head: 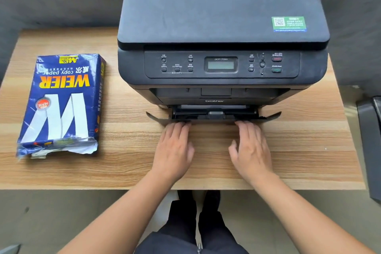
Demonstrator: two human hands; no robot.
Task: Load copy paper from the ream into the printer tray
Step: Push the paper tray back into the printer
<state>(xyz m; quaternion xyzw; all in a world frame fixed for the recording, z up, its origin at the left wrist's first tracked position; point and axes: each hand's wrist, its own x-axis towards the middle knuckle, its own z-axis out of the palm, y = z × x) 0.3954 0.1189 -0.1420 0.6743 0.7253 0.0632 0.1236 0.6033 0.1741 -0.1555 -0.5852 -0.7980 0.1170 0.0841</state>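
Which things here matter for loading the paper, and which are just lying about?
For the job:
- dark grey desktop printer
- its black front paper tray
- blue wrapped copy paper ream, near end torn
- left hand, right hand

Just there:
- green sticker
- dark chair

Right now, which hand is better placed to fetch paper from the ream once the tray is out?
Probably the left hand. The Weier copy paper ream lies on the wooden table on the left side, its torn end facing the person. The right hand would have to cross the printer tray.
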